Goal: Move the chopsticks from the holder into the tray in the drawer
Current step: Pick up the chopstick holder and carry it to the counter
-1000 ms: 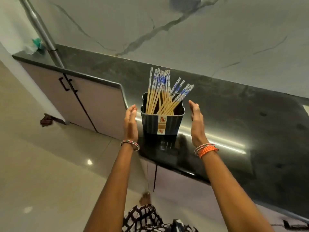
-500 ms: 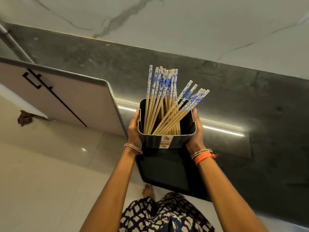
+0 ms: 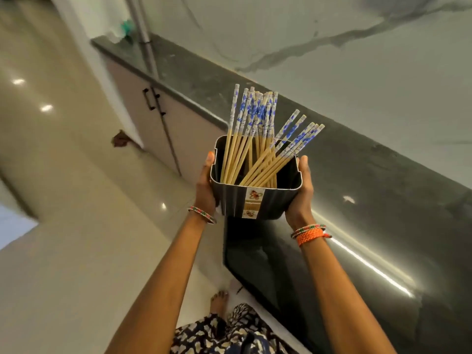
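Note:
A dark ribbed holder with a paper label is lifted above the edge of the black countertop. Several bamboo chopsticks with blue-and-white tops stand in it, some upright, some leaning right. My left hand grips the holder's left side, thumb on the rim. My right hand grips its right side. No drawer or tray is in view.
Pale cabinet doors with black handles run under the counter at left. A grey pipe rises along the marbled wall. Glossy beige floor lies to the left, with a small brown scrap by the cabinet. My foot shows below.
Both hands closed on the holder's sides and lifted it off the counter toward me. The view has swung left.

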`<action>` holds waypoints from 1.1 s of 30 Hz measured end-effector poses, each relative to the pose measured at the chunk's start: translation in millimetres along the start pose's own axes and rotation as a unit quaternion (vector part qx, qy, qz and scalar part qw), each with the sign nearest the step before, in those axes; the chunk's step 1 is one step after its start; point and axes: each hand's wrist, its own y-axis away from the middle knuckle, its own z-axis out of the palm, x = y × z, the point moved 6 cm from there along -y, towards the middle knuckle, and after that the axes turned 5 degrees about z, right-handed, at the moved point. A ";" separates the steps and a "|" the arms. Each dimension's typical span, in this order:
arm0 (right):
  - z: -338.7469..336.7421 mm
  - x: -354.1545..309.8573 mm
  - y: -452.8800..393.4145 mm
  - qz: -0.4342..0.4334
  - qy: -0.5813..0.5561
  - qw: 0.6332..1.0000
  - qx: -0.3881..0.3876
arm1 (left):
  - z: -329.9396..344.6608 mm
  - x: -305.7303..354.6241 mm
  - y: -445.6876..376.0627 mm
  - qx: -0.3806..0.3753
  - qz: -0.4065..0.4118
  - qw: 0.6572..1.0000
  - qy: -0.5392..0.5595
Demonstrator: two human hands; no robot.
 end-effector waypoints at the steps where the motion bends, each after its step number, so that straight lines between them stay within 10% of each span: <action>1: 14.4 5.6 -0.1 0.004 -0.003 1.000 -0.029 | -15.8 7.1 8.9 0.029 0.018 0.999 0.010; 12: 199.7 155.5 133.6 0.130 0.023 0.914 -0.384 | -203.0 55.9 248.5 0.400 0.148 0.890 0.159; 20: 306.8 211.3 360.0 0.226 0.050 0.738 -0.634 | -259.8 97.9 497.6 0.622 0.303 0.714 0.108; 25: 339.0 243.5 528.1 0.319 0.015 0.628 -0.710 | -274.5 109.0 662.0 0.704 0.378 0.593 0.099; 33: 374.7 297.3 746.0 0.377 0.047 0.569 -0.730 | -272.3 140.4 868.8 0.795 0.400 0.457 -0.004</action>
